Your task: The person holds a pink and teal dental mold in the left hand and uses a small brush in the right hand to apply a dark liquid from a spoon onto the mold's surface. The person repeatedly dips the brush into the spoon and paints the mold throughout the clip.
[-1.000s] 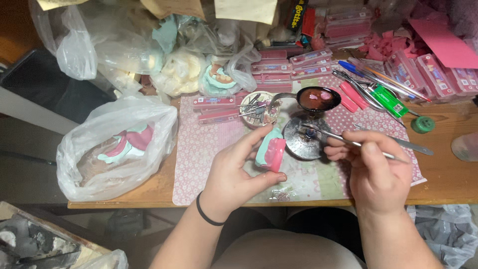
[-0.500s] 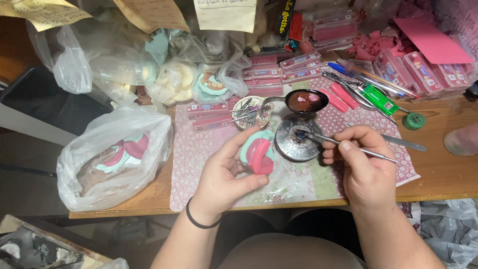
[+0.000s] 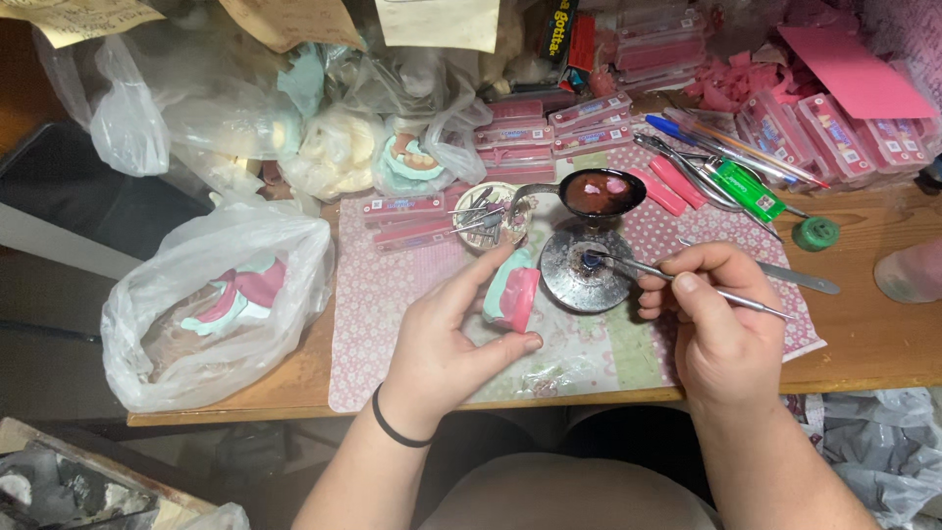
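- My left hand (image 3: 446, 339) grips a small pink-and-mint dental model (image 3: 512, 291), a wax-and-plaster piece, with the thumb under its lower end and the fingers curled over its far side.
- The model sits above the pink patterned paper mat (image 3: 392, 314), near the middle of the wooden worktop (image 3: 873, 344) and a little in from its front edge. Its long axis runs roughly from the front edge toward the back, tilted slightly right at the top.
- My right hand (image 3: 721, 319) is closed in a pen-style pinch on a thin metal hand instrument (image 3: 687, 282). The shaft lies nearly level and runs left to right, with the handle end trailing past my knuckles toward the right edge.
- The instrument's working tip rests in the centre of a round dark metal dish (image 3: 586, 280), at a small blue spot I cannot make out clearly.
- The dish stands just right of the model, so the tip is to the right of the piece and slightly farther back. The right hand is the one nearer the dish, while the left already has the model.
- Just behind the dish, a metal spoon holding dark red melted material (image 3: 599, 191) points its handle left toward a small round tin of metal bits (image 3: 491, 218).
- Flat pink plastic boxes (image 3: 589, 128) are stacked along the back edge.
- A clear plastic bag with more pink-and-mint pieces (image 3: 211, 304) slumps at the left front corner.
- A green lighter (image 3: 748, 188) and a green bottle cap (image 3: 815, 234) lie toward the right edge.
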